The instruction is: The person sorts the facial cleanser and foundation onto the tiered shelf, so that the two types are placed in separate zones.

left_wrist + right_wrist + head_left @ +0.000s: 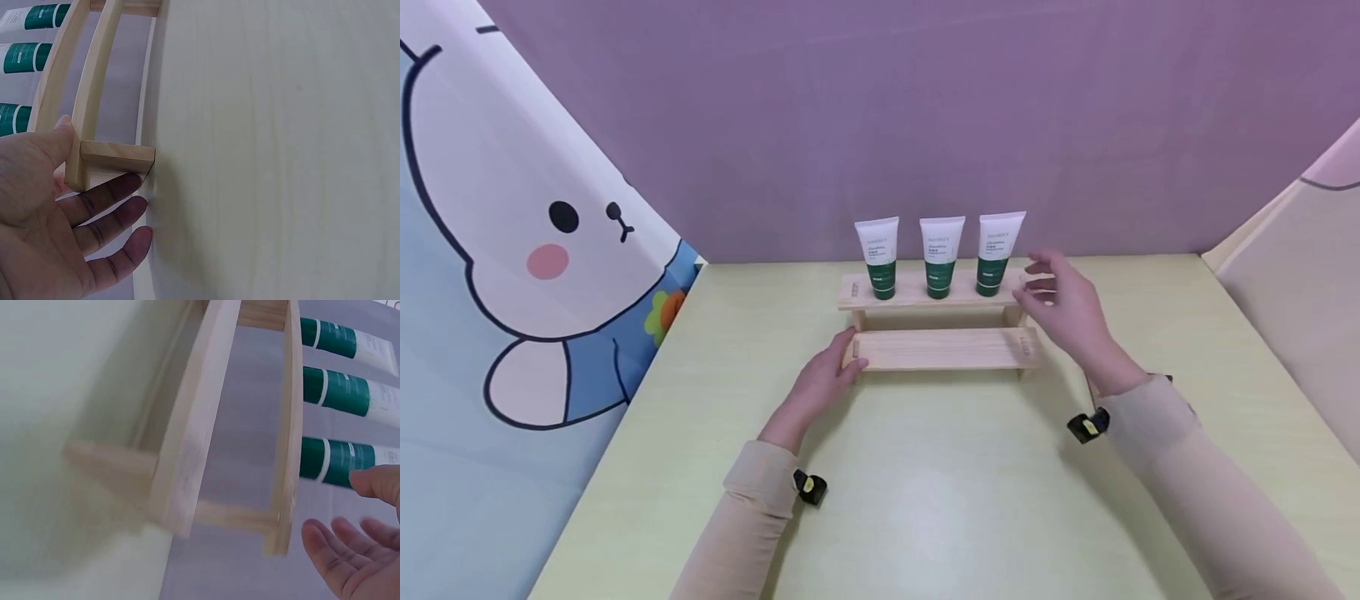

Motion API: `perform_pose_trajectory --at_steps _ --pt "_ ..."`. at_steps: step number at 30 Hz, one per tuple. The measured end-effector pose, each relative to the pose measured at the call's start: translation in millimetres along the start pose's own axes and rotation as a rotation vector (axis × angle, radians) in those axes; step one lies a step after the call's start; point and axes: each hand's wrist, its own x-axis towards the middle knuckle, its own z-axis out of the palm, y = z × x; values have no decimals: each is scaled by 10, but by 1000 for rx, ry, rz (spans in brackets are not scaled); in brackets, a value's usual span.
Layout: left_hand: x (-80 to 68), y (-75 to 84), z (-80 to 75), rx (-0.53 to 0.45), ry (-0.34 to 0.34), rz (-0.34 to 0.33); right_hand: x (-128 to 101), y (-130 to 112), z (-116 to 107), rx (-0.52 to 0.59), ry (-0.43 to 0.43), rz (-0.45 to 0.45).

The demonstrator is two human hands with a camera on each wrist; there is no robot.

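A two-tier wooden rack (943, 348) stands on the table, with three white-and-green squeeze tubes standing in a row on its upper tier: the left tube (880, 257), the middle tube (940, 257) and the right tube (997, 253). My left hand (822, 373) grips the left end of the lower tier; in the left wrist view its thumb and index finger are at the plank, with the other fingers (119, 250) below. Near the upper tier's right end, my right hand (1067, 304) has loosely bent fingers around nothing. The right wrist view shows its thumb close to the nearest tube (337, 461).
A purple cloth wall (925, 125) rises behind the table (925, 483). A cartoon-printed cloth (535, 250) hangs at the left, a pale one (1300, 275) at the right. Something with a thin brown edge lies partly hidden beneath my right forearm.
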Motion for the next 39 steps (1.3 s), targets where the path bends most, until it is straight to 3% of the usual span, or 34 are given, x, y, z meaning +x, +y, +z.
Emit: perform_pose_trajectory --at_steps 11,24,30,39 --pt "10 -8 5 4 -8 -5 -483 296 -323 -249 -156 26" --pt "12 -30 17 5 3 9 -801 697 -520 -420 -311 69" --pt "20 -23 8 -2 2 3 -877 788 -525 -455 -311 89" --pt "5 -3 0 -6 7 12 -951 902 -493 -369 -344 214"
